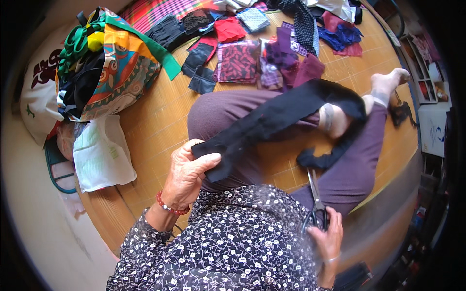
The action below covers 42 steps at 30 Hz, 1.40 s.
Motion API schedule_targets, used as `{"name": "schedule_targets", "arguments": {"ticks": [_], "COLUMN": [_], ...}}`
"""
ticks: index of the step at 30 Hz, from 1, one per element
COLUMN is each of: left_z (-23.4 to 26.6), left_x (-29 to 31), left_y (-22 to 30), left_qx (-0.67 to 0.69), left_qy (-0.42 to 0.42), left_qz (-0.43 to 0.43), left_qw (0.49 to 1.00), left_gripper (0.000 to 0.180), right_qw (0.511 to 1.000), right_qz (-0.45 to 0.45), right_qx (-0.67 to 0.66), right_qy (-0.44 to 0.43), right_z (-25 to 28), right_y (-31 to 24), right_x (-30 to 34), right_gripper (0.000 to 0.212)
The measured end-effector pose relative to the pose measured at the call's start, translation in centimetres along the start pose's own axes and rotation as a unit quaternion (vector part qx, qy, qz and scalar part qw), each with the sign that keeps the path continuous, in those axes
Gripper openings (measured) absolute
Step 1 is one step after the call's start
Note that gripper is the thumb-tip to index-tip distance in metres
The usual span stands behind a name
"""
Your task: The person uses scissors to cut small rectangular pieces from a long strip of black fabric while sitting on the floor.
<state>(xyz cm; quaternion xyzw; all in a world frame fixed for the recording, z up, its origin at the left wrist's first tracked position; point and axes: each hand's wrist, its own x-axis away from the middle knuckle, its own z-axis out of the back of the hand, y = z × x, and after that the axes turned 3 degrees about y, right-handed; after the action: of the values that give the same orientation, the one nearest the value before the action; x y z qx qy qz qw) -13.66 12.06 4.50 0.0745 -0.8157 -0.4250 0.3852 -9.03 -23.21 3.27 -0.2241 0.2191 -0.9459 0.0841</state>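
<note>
Left fingers (pixel 188 147) pinch black cloth (pixel 272 113) slanting forward-right, then hooking back.

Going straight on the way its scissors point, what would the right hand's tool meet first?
Likely the curled end of the black cloth strip, right by the tips of the scissors; depth is unclear.

- Cloth (pixel 272 119): long black strip stretched over the legs (pixel 213 111), looping back to a curled end.
- Scissors (pixel 316 198): dark handles, metal blades pointing forward, tips at that end.
</note>
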Motion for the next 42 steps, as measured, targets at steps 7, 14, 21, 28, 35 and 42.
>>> {"name": "schedule_targets", "arguments": {"ticks": [7,14,21,28,35,42], "left_z": [0.6,1.3,2.7,3.9,7.5,10.7], "left_x": [0.4,0.2,0.0,0.4,0.5,0.3], "left_y": [-0.9,-0.1,-0.6,1.5,4.4,6.4], "left_qx": [-0.025,0.013,0.034,-0.039,-0.043,-0.056], "left_qy": [0.002,0.012,0.024,0.051,0.063,0.047], "left_qz": [-0.085,-0.026,-0.050,-0.063,-0.144,-0.196], "left_qw": [0.996,1.000,0.998,0.996,0.987,0.978], "left_gripper": [0.017,0.018,0.025,0.029,0.030,0.032], "right_qw": [0.995,0.989,0.990,0.995,0.935,0.957], "right_qz": [-0.023,0.033,0.129,-0.011,-0.075,-0.048], "right_qx": [-0.013,0.005,0.011,-0.047,-0.330,-0.250], "right_qy": [-0.094,-0.145,0.064,0.092,0.104,0.137], "right_z": [1.3,3.7,5.6,0.0,0.3,2.9], "right_y": [0.6,1.1,0.7,2.6,3.3,0.8], "right_x": [-1.3,-0.5,-10.0,-22.3,-22.0,-20.0], "right_gripper": [0.065,0.053,0.045,0.039,0.012,0.044]}}
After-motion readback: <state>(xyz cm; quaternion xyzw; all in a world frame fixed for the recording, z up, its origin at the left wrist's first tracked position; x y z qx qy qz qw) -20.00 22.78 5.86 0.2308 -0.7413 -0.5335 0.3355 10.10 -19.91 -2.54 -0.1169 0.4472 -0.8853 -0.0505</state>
